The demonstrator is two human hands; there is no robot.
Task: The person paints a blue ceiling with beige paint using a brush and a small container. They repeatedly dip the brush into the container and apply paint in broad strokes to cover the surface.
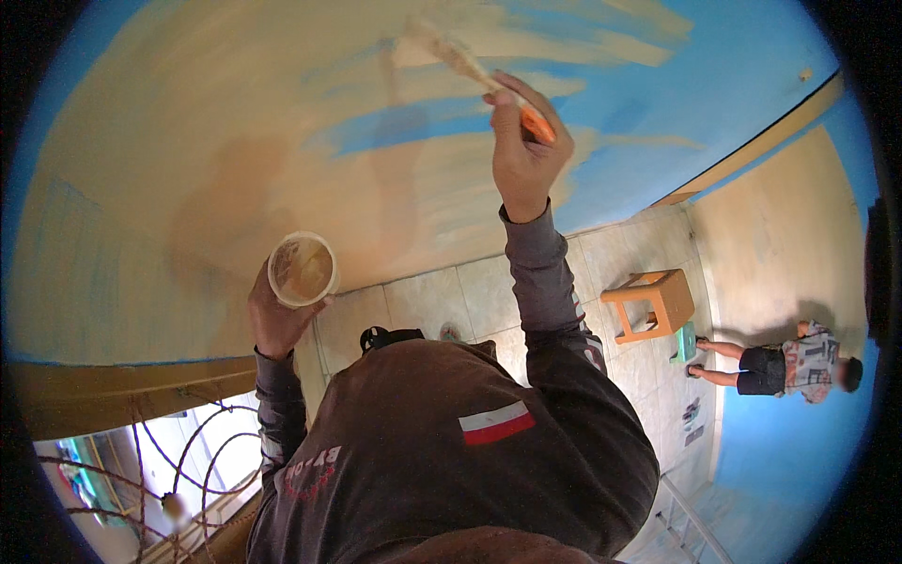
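My right hand (531,146) grips a paintbrush (473,70) by its orange handle. The bristles lie against or very close to the wall (376,179), where beige paint covers much of a blue coat in broad streaks. Strips of blue show between the strokes near the brush. Lower left, my left hand (280,315) is wrapped round a white round tub (303,269), its mouth facing up to the view. Beige paint coats the inside of the tub. My fingers on its far side are partly hidden.
An orange plastic stool (653,305) stands on the tiled floor (470,296) to the right. Beyond it another person (780,365) is on a small green stool (684,343) by a half-beige, half-blue wall. A window with curled metal bars (193,451) is lower left; a ladder-like frame (691,517) is lower right.
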